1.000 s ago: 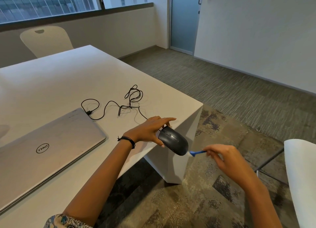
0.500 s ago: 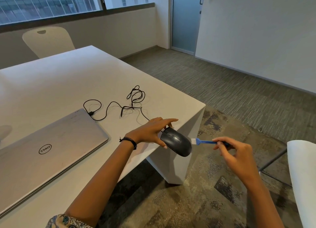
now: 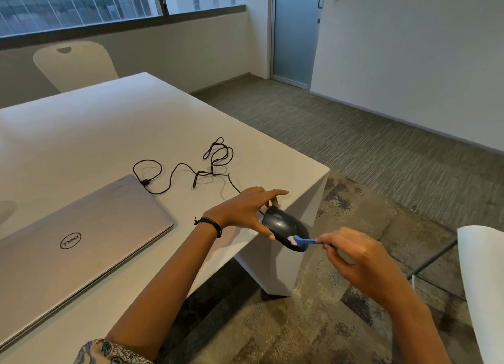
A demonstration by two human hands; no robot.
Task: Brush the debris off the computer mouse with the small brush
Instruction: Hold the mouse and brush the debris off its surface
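Mouse (image 3: 283, 226) is pinched in the left hand (image 3: 242, 211); brush (image 3: 302, 241), gripped by right hand (image 3: 354, 257), is pointed leftward, bristles touching its rear.

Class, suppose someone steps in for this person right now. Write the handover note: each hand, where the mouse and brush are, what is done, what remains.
Left hand: grips the black mouse by its sides, holding it tilted just past the near edge of the white table, over the floor.
Right hand: pinches the blue handle of the small brush; the white bristles lie against the mouse's lower rear end.
The mouse cable trails across the table towards the closed laptop.
Done: both items in hand, brushing under way.
Left: whether debris remains is too small to tell; sweep the rest of the shell, then set both down.
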